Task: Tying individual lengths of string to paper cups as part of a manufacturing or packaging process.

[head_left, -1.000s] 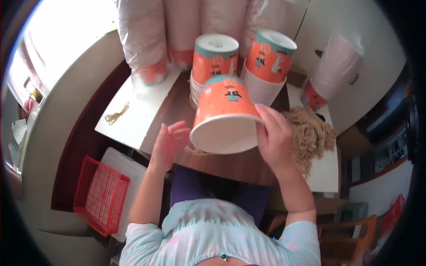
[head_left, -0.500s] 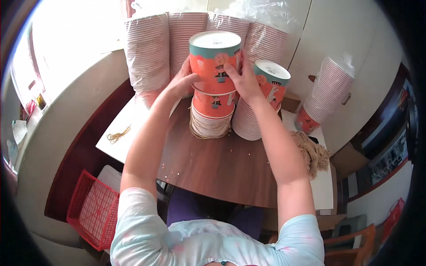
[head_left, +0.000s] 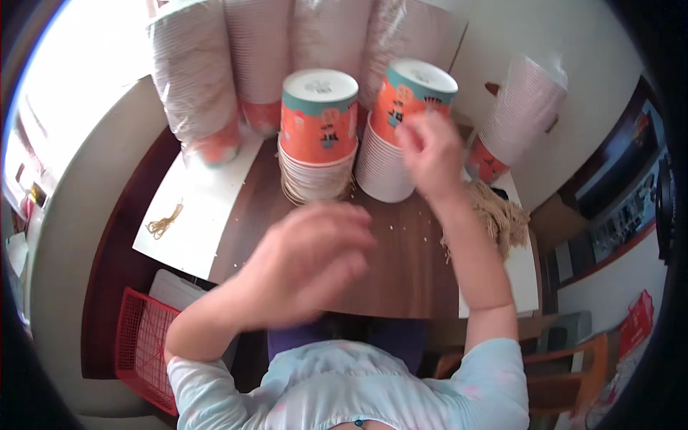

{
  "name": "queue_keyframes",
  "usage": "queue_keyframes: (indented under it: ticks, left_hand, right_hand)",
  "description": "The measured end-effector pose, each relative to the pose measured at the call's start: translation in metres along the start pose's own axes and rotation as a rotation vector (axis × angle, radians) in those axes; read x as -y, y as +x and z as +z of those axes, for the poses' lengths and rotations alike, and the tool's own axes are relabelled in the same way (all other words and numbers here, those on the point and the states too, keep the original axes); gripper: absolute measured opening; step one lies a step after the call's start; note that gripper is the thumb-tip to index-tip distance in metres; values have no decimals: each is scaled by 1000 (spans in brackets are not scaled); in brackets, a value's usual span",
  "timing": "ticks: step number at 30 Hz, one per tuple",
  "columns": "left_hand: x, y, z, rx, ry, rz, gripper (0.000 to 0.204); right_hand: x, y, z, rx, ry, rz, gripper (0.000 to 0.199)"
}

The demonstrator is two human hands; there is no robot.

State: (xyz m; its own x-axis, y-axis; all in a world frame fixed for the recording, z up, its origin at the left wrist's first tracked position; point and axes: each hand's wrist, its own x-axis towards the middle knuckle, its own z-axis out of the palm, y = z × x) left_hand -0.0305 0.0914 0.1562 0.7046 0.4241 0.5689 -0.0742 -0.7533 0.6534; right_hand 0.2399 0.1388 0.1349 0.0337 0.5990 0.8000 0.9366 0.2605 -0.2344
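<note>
Two stacks of upside-down paper buckets stand on the brown table. The left stack's top bucket (head_left: 319, 122), orange with a teal band and white base, sits over several nested ones with cords (head_left: 290, 188) hanging around them. Beside it, the right stack (head_left: 390, 168) has a similar orange bucket on top. My left hand (head_left: 308, 258), blurred, is raised in front of the left stack, fingers curved apart from the thumb, nothing in it. In front of the right stack is my right hand (head_left: 430, 150), fingers curled and smeared; whether it touches the bucket cannot be told.
Tall plastic-wrapped bucket stacks (head_left: 193, 79) line the back, with another wrapped stack (head_left: 519, 107) at the right. A bundle of tan cords (head_left: 498, 218) lies to the right, a few cords (head_left: 166, 221) on the left white board. A red basket (head_left: 143, 351) is at lower left.
Both hands have let go of the left stack's top bucket, which sits lower over the stack. My left hand came back toward me; my right moved rightward. The view has shifted.
</note>
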Motion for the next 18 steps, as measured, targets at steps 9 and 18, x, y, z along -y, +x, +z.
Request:
queue_keyframes:
  ticks: [9,18]
  left_hand:
    - [-128,34,45,63,260,564,20]
    - [-118,-12,51,-98,315,680,20]
  right_hand:
    - [-58,78,-24,186,-323,-45,32]
    - [-59,159,-80,-59,71,4,23]
